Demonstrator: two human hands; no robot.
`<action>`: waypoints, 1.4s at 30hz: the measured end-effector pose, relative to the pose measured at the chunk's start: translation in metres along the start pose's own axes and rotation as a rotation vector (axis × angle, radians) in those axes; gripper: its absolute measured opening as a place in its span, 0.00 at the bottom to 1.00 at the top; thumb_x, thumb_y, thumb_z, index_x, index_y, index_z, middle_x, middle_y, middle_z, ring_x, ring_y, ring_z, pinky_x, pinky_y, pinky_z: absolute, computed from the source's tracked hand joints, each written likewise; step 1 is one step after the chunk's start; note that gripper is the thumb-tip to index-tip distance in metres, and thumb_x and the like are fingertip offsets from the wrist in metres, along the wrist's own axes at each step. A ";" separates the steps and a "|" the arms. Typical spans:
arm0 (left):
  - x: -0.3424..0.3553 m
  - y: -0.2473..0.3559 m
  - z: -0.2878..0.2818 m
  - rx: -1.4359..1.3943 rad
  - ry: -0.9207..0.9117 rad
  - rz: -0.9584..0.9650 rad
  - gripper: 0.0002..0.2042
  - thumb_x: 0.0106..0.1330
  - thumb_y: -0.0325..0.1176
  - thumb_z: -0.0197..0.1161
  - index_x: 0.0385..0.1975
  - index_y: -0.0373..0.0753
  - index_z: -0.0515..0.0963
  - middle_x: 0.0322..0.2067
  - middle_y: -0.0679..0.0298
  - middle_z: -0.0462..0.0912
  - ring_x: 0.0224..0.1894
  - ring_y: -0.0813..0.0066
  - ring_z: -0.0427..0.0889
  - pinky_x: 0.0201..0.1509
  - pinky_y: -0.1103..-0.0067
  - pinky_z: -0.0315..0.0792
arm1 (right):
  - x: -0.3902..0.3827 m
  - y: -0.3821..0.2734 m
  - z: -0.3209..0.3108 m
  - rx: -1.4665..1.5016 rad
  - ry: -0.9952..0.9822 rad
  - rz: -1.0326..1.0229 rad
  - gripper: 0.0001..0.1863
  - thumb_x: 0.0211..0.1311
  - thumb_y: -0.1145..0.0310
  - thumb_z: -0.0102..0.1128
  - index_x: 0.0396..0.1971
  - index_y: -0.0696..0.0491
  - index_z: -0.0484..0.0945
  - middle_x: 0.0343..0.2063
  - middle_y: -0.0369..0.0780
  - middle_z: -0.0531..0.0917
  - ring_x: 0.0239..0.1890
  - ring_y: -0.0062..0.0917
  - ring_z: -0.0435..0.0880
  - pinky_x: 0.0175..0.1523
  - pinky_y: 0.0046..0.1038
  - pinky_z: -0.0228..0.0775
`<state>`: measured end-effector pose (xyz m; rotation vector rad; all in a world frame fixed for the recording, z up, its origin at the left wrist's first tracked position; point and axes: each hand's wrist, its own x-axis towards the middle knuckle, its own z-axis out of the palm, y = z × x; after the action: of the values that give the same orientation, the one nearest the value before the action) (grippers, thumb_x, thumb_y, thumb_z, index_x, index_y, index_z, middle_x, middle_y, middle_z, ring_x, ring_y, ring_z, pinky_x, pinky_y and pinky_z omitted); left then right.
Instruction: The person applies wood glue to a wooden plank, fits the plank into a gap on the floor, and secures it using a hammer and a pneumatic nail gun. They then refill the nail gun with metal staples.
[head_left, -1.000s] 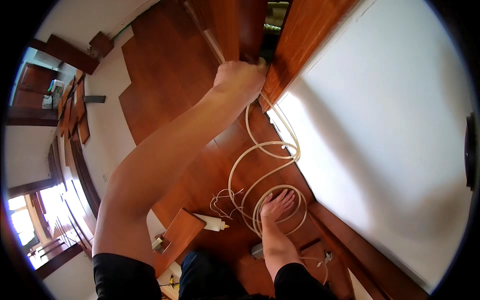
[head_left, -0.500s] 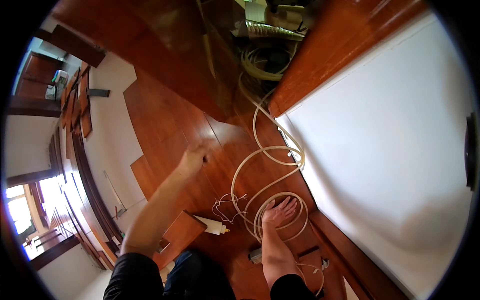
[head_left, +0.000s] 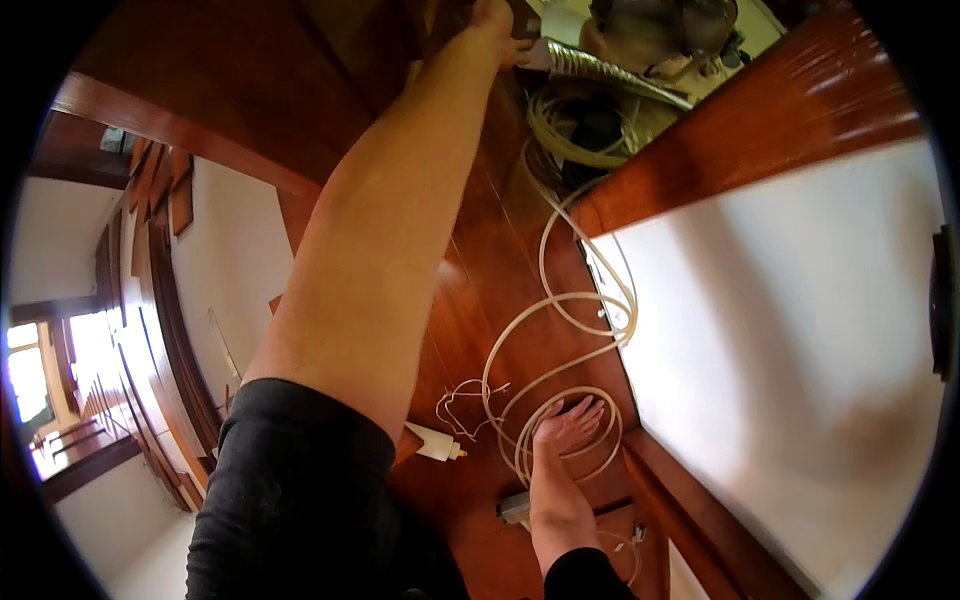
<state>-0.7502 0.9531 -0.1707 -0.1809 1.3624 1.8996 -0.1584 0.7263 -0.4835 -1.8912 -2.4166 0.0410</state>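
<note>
My left arm stretches far forward, and my left hand [head_left: 494, 28] is at the top edge of the view, partly cut off. Its visible fingers are spread, near the end of a silvery ribbed hose [head_left: 600, 70]; I cannot tell if they touch it. On the reddish-brown wooden floor [head_left: 465, 330], my right hand [head_left: 568, 426] lies flat with fingers apart, inside the loops of a coiled pale, thin hose [head_left: 617, 425]. That hose runs forward into the dark opening under the wooden panels.
A white bottle with a yellow tip [head_left: 432, 443] and a tangle of white string [head_left: 445, 405] lie between my arms. A grey block-like thing [head_left: 513, 508] is beside my right forearm. A white wall [head_left: 760, 330] rises on the right; a wooden panel [head_left: 200, 80] overhangs at upper left.
My left hand has moved from above the middle of the floor up and forward to the opening. The view has shifted forward a little. My right hand stays flat in the hose coil.
</note>
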 end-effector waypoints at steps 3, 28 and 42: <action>-0.021 -0.051 -0.070 0.271 -0.203 0.022 0.42 0.73 0.59 0.54 0.76 0.40 0.44 0.74 0.53 0.50 0.64 0.50 0.74 0.64 0.52 0.69 | 0.007 -0.002 -0.003 -0.003 0.007 0.030 0.37 0.75 0.43 0.38 0.71 0.55 0.60 0.73 0.54 0.58 0.74 0.50 0.57 0.74 0.56 0.48; -0.151 0.066 -0.393 0.103 0.381 0.867 0.19 0.79 0.45 0.44 0.62 0.44 0.68 0.59 0.64 0.72 0.60 0.65 0.71 0.66 0.67 0.66 | 0.000 -0.008 -0.006 -0.086 -0.028 -0.011 0.35 0.72 0.47 0.46 0.67 0.61 0.66 0.71 0.55 0.62 0.72 0.51 0.61 0.73 0.50 0.54; -0.608 -0.193 -0.555 0.802 0.444 0.158 0.29 0.79 0.54 0.46 0.26 0.33 0.77 0.26 0.65 0.80 0.32 0.75 0.75 0.46 0.73 0.73 | -0.005 0.000 0.041 -0.052 0.164 0.086 0.32 0.72 0.47 0.46 0.67 0.54 0.66 0.71 0.50 0.63 0.73 0.45 0.59 0.71 0.53 0.52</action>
<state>-0.3764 0.1966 -0.2284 -0.0908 2.3884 1.3250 -0.1604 0.7222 -0.5243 -1.9363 -2.2500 -0.1669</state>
